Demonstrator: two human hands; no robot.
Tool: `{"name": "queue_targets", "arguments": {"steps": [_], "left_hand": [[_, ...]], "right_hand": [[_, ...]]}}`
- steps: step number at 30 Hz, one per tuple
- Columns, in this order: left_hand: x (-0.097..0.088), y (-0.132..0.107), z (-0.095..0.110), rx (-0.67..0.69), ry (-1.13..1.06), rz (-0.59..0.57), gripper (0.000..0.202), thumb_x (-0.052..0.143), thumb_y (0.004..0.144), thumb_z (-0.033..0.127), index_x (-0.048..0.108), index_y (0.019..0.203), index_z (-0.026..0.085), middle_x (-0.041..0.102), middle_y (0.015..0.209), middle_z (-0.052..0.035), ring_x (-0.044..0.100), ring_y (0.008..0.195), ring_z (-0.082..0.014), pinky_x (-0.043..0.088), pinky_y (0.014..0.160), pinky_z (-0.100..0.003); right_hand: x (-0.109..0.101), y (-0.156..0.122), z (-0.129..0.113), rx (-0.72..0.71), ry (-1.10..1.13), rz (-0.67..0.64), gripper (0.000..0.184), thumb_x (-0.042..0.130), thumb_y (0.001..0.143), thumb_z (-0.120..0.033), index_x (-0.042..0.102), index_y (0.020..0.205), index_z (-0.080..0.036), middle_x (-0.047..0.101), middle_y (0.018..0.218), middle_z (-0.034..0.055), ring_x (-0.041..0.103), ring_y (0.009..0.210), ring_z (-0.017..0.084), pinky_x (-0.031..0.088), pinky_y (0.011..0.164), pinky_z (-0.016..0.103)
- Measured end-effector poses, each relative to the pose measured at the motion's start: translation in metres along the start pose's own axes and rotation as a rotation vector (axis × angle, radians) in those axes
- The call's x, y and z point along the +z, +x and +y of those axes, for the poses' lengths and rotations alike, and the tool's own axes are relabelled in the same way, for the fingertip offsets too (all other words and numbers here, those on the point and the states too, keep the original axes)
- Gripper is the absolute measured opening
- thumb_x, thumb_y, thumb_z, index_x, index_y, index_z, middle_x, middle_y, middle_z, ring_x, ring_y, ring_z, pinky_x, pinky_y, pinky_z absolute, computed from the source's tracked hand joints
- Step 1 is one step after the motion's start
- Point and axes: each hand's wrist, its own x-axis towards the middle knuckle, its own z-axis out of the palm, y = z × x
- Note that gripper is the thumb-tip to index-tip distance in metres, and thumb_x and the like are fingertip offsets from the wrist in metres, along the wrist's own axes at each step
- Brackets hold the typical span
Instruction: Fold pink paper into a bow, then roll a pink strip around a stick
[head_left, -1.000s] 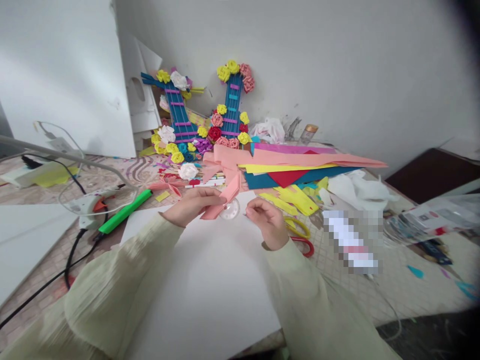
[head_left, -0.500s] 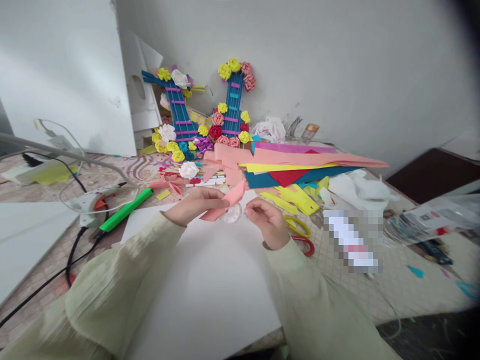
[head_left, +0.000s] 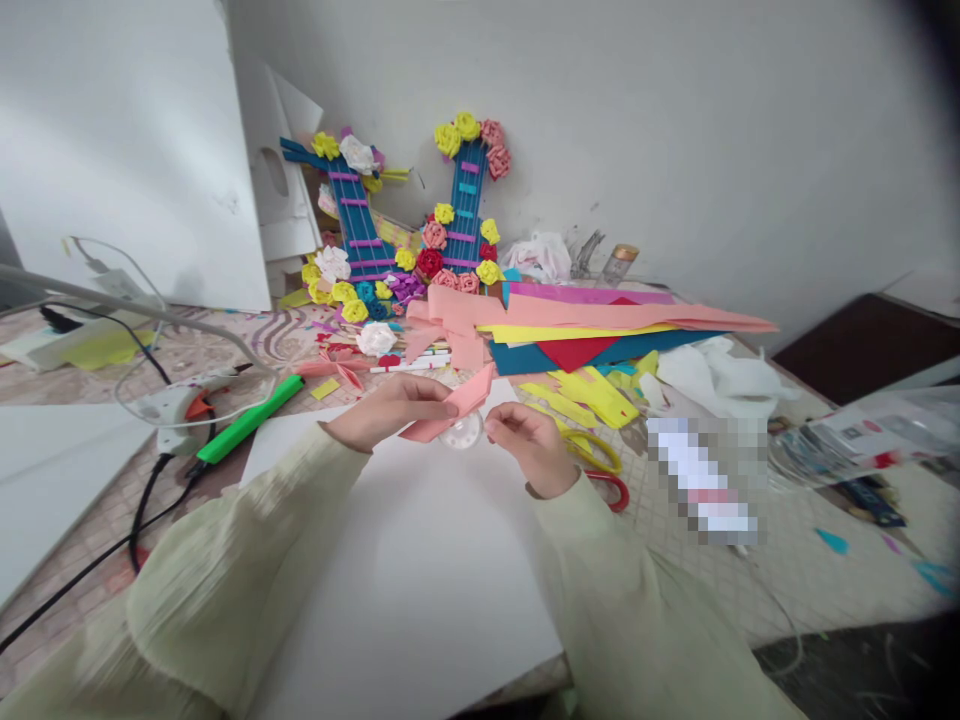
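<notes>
Between its thumb and fingers, my left hand (head_left: 405, 405) grips a folded strip of pink crepe paper (head_left: 469, 393), held slantwise over a large white sheet (head_left: 420, 560). Just below the strip shows a clear round spool-like disc (head_left: 462, 432), partly covered by the paper; whether it lies on the sheet or is held, I cannot tell. My right hand (head_left: 534, 445) is beside the disc with thumb and fingertips pinched together. Anything in that pinch is too small to make out. Yellow-handled scissors (head_left: 600, 450) and a red scissor handle (head_left: 616, 492) lie by my right wrist.
Two blue guitar shapes (head_left: 466, 205) with paper flowers lean at the back wall. Layered crepe sheets (head_left: 600, 350) and yellow scraps (head_left: 592, 395) lie behind my hands. On the left are a glue gun (head_left: 184, 410), a green bar (head_left: 251, 420) and cables. A blurred-out item (head_left: 705, 485) sits right.
Both hands stay almost in place. The pink strip has tilted slightly, and more of the clear disc shows beneath it.
</notes>
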Motion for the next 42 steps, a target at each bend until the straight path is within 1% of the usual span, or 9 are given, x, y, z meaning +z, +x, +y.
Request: {"name": "queue_targets", "arguments": {"steps": [8, 17, 24, 27, 31, 33, 35, 39, 42], "left_hand": [[0.0, 0.002, -0.004, 0.001, -0.034, -0.003, 0.018, 0.062, 0.066, 0.03, 0.064, 0.072, 0.013, 0.06, 0.069, -0.0013, 0.051, 0.066, -0.0113, 0.037, 0.059, -0.021], [0.003, 0.003, -0.003, 0.058, -0.13, -0.01, 0.017, 0.057, 0.071, 0.028, 0.063, 0.073, 0.012, 0.061, 0.078, -0.0041, 0.054, 0.073, -0.0147, 0.039, 0.068, -0.025], [0.004, 0.002, -0.002, 0.034, -0.16, 0.034, 0.016, 0.058, 0.07, 0.027, 0.06, 0.065, 0.012, 0.05, 0.057, 0.0018, 0.042, 0.053, -0.0076, 0.029, 0.049, -0.021], [0.005, 0.002, -0.002, 0.001, -0.196, 0.026, 0.016, 0.058, 0.069, 0.028, 0.058, 0.064, 0.013, 0.043, 0.049, 0.0042, 0.033, 0.044, -0.0061, 0.022, 0.043, -0.021], [0.005, 0.002, -0.003, 0.005, -0.267, 0.04, 0.017, 0.059, 0.068, 0.029, 0.056, 0.063, 0.013, 0.044, 0.05, 0.0039, 0.035, 0.045, -0.0064, 0.023, 0.044, -0.022], [0.004, 0.002, -0.005, 0.026, -0.299, 0.09, 0.021, 0.059, 0.069, 0.03, 0.053, 0.059, 0.013, 0.04, 0.047, 0.0046, 0.036, 0.045, -0.0067, 0.025, 0.045, -0.022], [0.003, 0.004, -0.007, 0.023, -0.338, 0.172, 0.023, 0.06, 0.068, 0.032, 0.052, 0.058, 0.014, 0.039, 0.047, 0.0049, 0.037, 0.046, -0.0068, 0.026, 0.046, -0.021], [0.002, 0.004, -0.008, -0.015, -0.407, 0.252, 0.023, 0.063, 0.065, 0.033, 0.052, 0.06, 0.014, 0.041, 0.051, 0.0049, 0.036, 0.046, -0.0059, 0.026, 0.045, -0.02], [0.003, 0.003, -0.003, -0.022, -0.416, 0.229, 0.025, 0.063, 0.065, 0.034, 0.051, 0.057, 0.014, 0.041, 0.05, 0.0052, 0.036, 0.045, -0.0057, 0.026, 0.044, -0.021]], "right_hand": [[0.0, 0.001, -0.001, -0.017, -0.059, 0.067, 0.012, 0.064, 0.063, -0.025, 0.057, 0.065, -0.016, 0.055, 0.061, -0.0007, 0.049, 0.058, 0.01, 0.04, 0.058, 0.024], [0.001, 0.002, -0.002, -0.022, 0.088, 0.082, 0.02, 0.062, 0.066, -0.029, 0.056, 0.08, -0.017, 0.052, 0.063, -0.0023, 0.049, 0.054, 0.008, 0.04, 0.053, 0.023], [0.001, 0.001, 0.003, -0.006, 0.151, -0.054, 0.046, 0.068, 0.06, -0.022, 0.05, 0.102, -0.022, 0.055, 0.085, 0.0003, 0.052, 0.065, 0.009, 0.042, 0.061, 0.024], [0.003, 0.001, 0.005, 0.004, 0.169, -0.103, 0.047, 0.067, 0.062, -0.022, 0.05, 0.105, -0.022, 0.058, 0.082, 0.0007, 0.054, 0.07, 0.011, 0.043, 0.066, 0.026], [0.001, 0.003, 0.004, 0.047, 0.195, -0.071, 0.053, 0.068, 0.06, -0.025, 0.048, 0.109, -0.021, 0.062, 0.077, 0.0003, 0.056, 0.066, 0.011, 0.044, 0.061, 0.025], [-0.007, 0.007, 0.002, 0.067, 0.12, -0.005, 0.054, 0.067, 0.06, -0.028, 0.047, 0.11, -0.02, 0.063, 0.078, 0.0011, 0.057, 0.065, 0.012, 0.045, 0.061, 0.026], [-0.024, 0.014, -0.002, 0.053, -0.073, 0.076, 0.055, 0.066, 0.062, -0.029, 0.045, 0.112, -0.019, 0.063, 0.078, 0.0021, 0.058, 0.067, 0.013, 0.046, 0.064, 0.028], [-0.07, 0.039, -0.006, -0.006, -0.858, 0.228, 0.053, 0.064, 0.061, -0.018, 0.048, 0.112, -0.021, 0.063, 0.077, 0.0015, 0.057, 0.063, 0.013, 0.044, 0.069, 0.029], [-0.094, 0.058, -0.002, 0.028, -0.963, 0.26, 0.045, 0.064, 0.055, -0.006, 0.058, 0.098, -0.018, 0.063, 0.072, 0.0044, 0.057, 0.068, 0.018, 0.041, 0.072, 0.035]]}}
